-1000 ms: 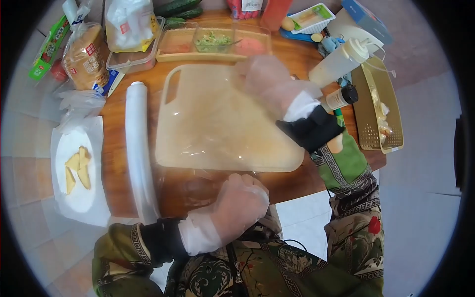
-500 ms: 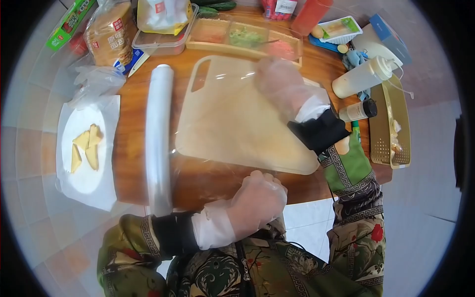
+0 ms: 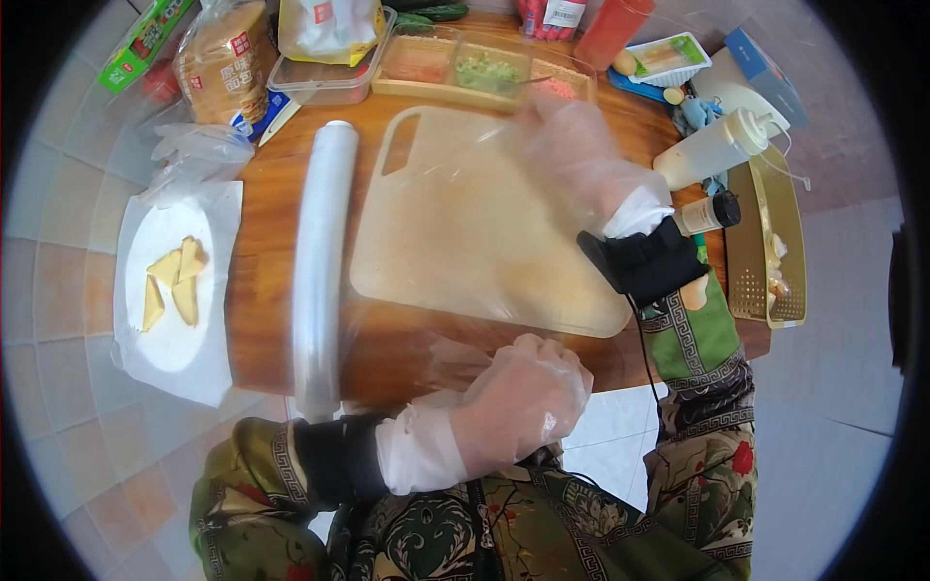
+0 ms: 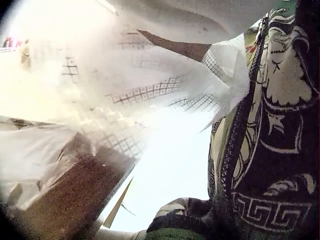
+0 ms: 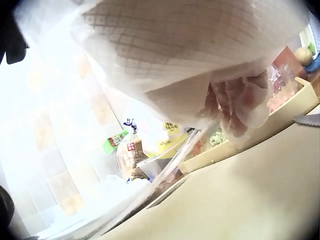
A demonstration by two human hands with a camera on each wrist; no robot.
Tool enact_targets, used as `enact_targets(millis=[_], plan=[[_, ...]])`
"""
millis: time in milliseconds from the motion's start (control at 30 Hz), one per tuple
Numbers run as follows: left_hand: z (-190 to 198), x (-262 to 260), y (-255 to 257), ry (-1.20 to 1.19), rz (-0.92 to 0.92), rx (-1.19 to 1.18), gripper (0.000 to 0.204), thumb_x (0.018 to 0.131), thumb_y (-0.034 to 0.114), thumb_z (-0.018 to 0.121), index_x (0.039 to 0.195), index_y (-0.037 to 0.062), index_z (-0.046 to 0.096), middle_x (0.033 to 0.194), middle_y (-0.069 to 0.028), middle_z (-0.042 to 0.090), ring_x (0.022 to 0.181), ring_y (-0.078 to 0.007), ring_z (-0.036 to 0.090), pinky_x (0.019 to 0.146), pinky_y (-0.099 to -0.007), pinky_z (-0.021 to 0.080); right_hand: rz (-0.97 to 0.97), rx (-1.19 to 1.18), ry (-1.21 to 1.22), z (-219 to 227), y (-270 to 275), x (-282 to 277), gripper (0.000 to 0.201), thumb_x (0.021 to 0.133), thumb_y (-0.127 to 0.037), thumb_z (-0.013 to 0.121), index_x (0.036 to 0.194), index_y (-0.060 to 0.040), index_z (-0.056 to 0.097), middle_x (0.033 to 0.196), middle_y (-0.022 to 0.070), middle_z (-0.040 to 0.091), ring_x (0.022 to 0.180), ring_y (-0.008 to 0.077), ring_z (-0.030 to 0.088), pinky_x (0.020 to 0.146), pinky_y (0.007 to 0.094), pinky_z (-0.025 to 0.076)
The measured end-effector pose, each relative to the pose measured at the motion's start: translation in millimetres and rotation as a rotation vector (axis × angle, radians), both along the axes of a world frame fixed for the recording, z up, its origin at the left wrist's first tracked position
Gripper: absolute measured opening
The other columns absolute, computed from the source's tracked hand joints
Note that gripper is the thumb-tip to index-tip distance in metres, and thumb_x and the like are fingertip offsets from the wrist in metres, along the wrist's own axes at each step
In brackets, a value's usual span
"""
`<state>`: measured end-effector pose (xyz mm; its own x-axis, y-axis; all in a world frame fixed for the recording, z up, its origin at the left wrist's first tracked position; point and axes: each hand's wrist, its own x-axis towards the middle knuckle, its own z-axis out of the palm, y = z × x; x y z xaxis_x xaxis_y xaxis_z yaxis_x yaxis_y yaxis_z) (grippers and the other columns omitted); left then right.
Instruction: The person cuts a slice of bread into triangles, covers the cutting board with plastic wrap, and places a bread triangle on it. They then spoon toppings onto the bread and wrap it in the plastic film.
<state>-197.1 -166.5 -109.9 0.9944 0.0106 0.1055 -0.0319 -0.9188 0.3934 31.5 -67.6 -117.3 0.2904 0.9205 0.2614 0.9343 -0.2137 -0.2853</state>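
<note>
Clear plastic film [image 3: 387,315] stretches from the white roll [image 3: 325,242] across the beige cutting board [image 3: 465,223] in the head view. At the board's far right, my gloved right hand [image 3: 581,150] is blurred; the right wrist view shows its fingers [image 5: 237,107] bunched on the film's edge [image 5: 170,167]. My gloved left hand [image 3: 528,402] is curled at the table's front edge, below the board, with film gathered at its fingers. In the left wrist view, bright glare and the loose glove [image 4: 145,90] hide what the fingers grip.
Behind the board stands a tray [image 3: 436,95] of chopped fillings. Bread [image 3: 228,68] lies at the back left, cut yellow pieces [image 3: 179,276] on white paper at left. A squeeze bottle [image 3: 712,150], a seasoning jar [image 3: 707,213] and a basket [image 3: 746,281] are at right.
The head view has shifted, so the table things appear farther right than one second ago. Both hands have moved slightly right relative to the board, with the film still spread over it.
</note>
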Motion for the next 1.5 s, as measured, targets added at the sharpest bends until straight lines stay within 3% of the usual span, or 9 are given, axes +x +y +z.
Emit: enact_targets(millis=[100, 267, 367, 467, 567, 800, 1000, 1267, 1500], plan=[[-0.7, 1.7, -2.3, -0.029, -0.021, -0.034, 0.016, 0.078, 0.019, 0.061, 0.086, 0.0062, 0.065, 0.082, -0.0070, 0.065, 0.082, -0.0224, 0.064, 0.073, -0.0346, 0.049, -0.021, 0.011, 0.104, 4.1, -9.4, 2.0, 0.016, 0.090, -0.019, 0.063, 0.098, -0.0056, 0.065, 0.090, 0.0234, 0.069, 0.087, 0.0419, 0.067, 0.075, 0.0476, 0.052], [-6.7, 6.5, -8.1, -0.062, -0.033, -0.088, 0.017, 0.077, 0.020, 0.061, 0.086, 0.0058, 0.064, 0.082, -0.0073, 0.065, 0.082, -0.0226, 0.065, 0.074, -0.0352, 0.049, -0.009, 0.131, -0.041, -11.1, -22.2, 16.8, 0.018, 0.093, -0.021, 0.056, 0.093, -0.0051, 0.066, 0.082, 0.0237, 0.070, 0.079, 0.0423, 0.068, 0.070, 0.0509, 0.053], [-15.0, 10.2, -12.8, -0.072, -0.057, -0.124, 0.016, 0.079, 0.020, 0.061, 0.086, 0.0057, 0.065, 0.084, -0.0081, 0.066, 0.083, -0.0230, 0.065, 0.074, -0.0355, 0.049, -0.044, 0.050, -0.122, -21.3, -26.3, 21.6, 0.018, 0.093, -0.021, 0.057, 0.090, -0.0058, 0.065, 0.080, 0.0233, 0.069, 0.077, 0.0424, 0.068, 0.068, 0.0520, 0.053], [-20.9, 15.7, -18.5, -0.003, -0.039, -0.116, 0.015, 0.080, 0.018, 0.061, 0.086, 0.0053, 0.066, 0.083, -0.0082, 0.066, 0.083, -0.0236, 0.066, 0.074, -0.0355, 0.049, -0.059, -0.005, -0.044, -22.8, -31.5, 21.4, 0.017, 0.093, -0.020, 0.057, 0.093, -0.0052, 0.066, 0.085, 0.0251, 0.068, 0.082, 0.0461, 0.065, 0.071, 0.0511, 0.052], [-22.2, 19.8, -19.7, 0.034, -0.060, -0.105, 0.014, 0.081, 0.017, 0.061, 0.086, 0.0049, 0.066, 0.083, -0.0087, 0.068, 0.082, -0.0241, 0.066, 0.073, -0.0357, 0.050, -0.043, 0.012, -0.107, -27.0, -35.8, 19.6, 0.017, 0.092, -0.022, 0.058, 0.087, -0.0068, 0.063, 0.076, 0.0225, 0.068, 0.074, 0.0425, 0.067, 0.067, 0.0529, 0.052], [-31.7, 28.1, -23.6, 0.055, -0.031, -0.136, 0.011, 0.077, 0.012, 0.064, 0.084, 0.0045, 0.068, 0.085, -0.0100, 0.070, 0.084, -0.0253, 0.069, 0.074, -0.0360, 0.052, -0.065, -0.025, -0.095, -31.0, -38.4, 20.0, 0.015, 0.091, -0.023, 0.059, 0.090, -0.0077, 0.063, 0.081, 0.0219, 0.068, 0.080, 0.0432, 0.067, 0.069, 0.0535, 0.051], [-37.2, 28.1, -26.7, 0.066, -0.024, -0.156, 0.011, 0.076, 0.012, 0.066, 0.084, 0.0052, 0.069, 0.084, -0.0093, 0.071, 0.082, -0.0240, 0.069, 0.073, -0.0354, 0.051, -0.039, 0.093, -0.157, -46.9, -38.9, 29.4, 0.010, 0.089, -0.014, 0.060, 0.086, -0.0054, 0.063, 0.076, 0.0232, 0.066, 0.074, 0.0451, 0.065, 0.064, 0.0535, 0.051], [-37.8, 33.1, -29.4, 0.023, -0.047, -0.155, 0.012, 0.074, 0.013, 0.067, 0.083, 0.0051, 0.068, 0.081, -0.0086, 0.070, 0.079, -0.0223, 0.068, 0.070, -0.0349, 0.050, -0.035, -0.023, -0.185, -45.2, -38.0, 35.4, 0.014, 0.091, -0.018, 0.058, 0.095, -0.0065, 0.063, 0.088, 0.0213, 0.070, 0.084, 0.0422, 0.067, 0.074, 0.0521, 0.052], [-43.4, 41.0, -39.2, -0.013, 0.034, -0.195, 0.011, 0.075, 0.014, 0.065, 0.081, 0.0055, 0.068, 0.079, -0.0088, 0.069, 0.076, -0.0229, 0.067, 0.069, -0.0351, 0.050, -0.009, 0.021, -0.112, -46.6, -41.9, 42.7, 0.013, 0.090, -0.016, 0.058, 0.095, -0.0056, 0.063, 0.088, 0.0224, 0.070, 0.086, 0.0428, 0.067, 0.076, 0.0509, 0.053]])
